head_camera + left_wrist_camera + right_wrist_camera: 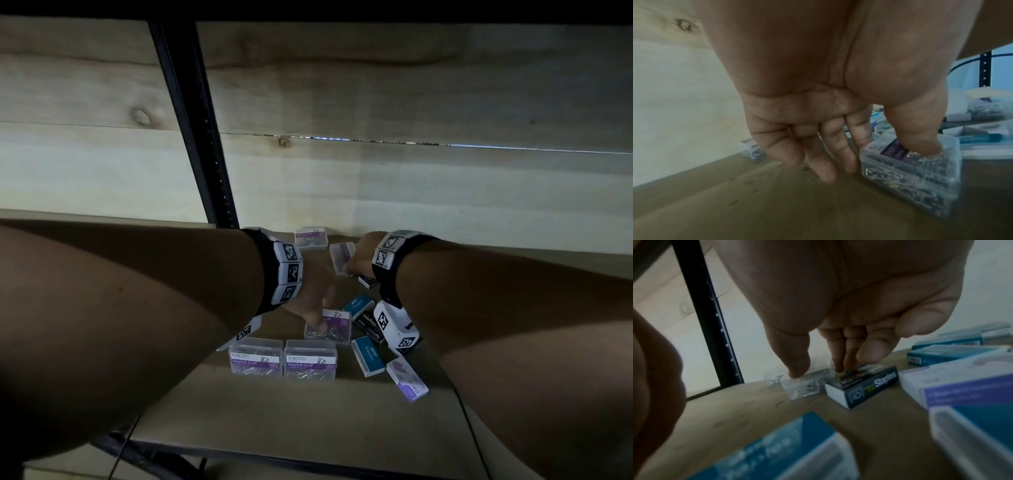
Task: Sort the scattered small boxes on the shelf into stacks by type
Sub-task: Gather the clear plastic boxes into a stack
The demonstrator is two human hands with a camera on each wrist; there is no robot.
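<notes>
Both arms reach into the shelf (342,404). The left hand (818,129) pinches a clear paper clip box (916,175), thumb on its lid, index finger behind it, other fingers loose beside it. The right hand (838,345) clamps another clear box (803,387), thumb at its near corner; a dark staples box (865,387) sits just beside those fingertips.

Dim light; pale wood-plank back wall (376,85), black perforated upright (202,137), brown shelf board (291,411).
</notes>
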